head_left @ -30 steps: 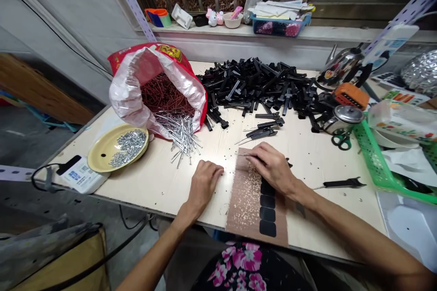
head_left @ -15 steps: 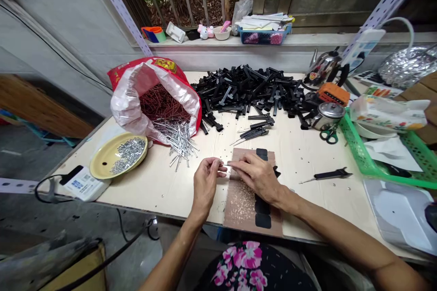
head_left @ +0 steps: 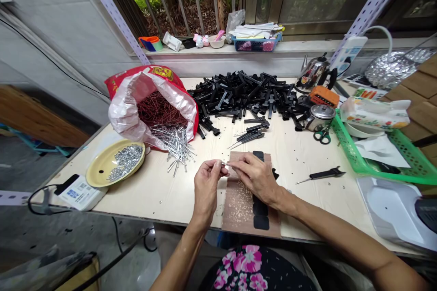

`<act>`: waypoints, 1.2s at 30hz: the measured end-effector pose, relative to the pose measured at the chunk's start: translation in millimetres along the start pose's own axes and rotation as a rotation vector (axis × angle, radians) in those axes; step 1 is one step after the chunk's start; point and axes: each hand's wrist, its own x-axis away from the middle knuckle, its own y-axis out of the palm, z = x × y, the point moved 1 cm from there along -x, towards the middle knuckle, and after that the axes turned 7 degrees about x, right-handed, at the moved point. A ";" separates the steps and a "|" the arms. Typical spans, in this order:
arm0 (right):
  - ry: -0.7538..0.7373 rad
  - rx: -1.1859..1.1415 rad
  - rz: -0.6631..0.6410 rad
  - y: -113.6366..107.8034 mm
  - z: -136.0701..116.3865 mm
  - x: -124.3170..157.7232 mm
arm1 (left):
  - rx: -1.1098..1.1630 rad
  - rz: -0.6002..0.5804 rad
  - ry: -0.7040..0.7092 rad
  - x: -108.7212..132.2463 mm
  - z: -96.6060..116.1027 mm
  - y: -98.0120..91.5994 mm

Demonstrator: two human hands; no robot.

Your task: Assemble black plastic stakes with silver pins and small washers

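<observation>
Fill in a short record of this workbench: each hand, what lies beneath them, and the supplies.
Left hand: fingertips pinch the tip of a metal pin
Right hand: pinches the same pin from the other side
Beneath: brown board on the table
Supplies: bag of nails, yellow plate of small metal bits, pile of black parts

No writing can be read anywhere. A red sack near the tabletop's far left corner carries a yellow printed emblem, too small to make out. A white box at the front left corner bears a blue label with tiny print and what may be a barcode, illegible. Near the right edge, a soft packet shows coloured flower-like print, and a flat pack behind it has orange and red lettering, both too blurred to read.
</observation>
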 end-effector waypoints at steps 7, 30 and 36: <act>0.039 0.114 -0.029 -2.8 -1.0 1.9 | -0.023 -0.032 -0.007 -3.8 -1.8 -4.3; 0.065 0.100 -0.072 4.4 9.5 6.3 | -0.042 -0.131 -0.167 -17.3 -9.3 -12.1; 0.073 -0.087 -0.066 4.3 10.5 7.3 | -0.070 -0.162 -0.165 -16.3 -9.3 -10.3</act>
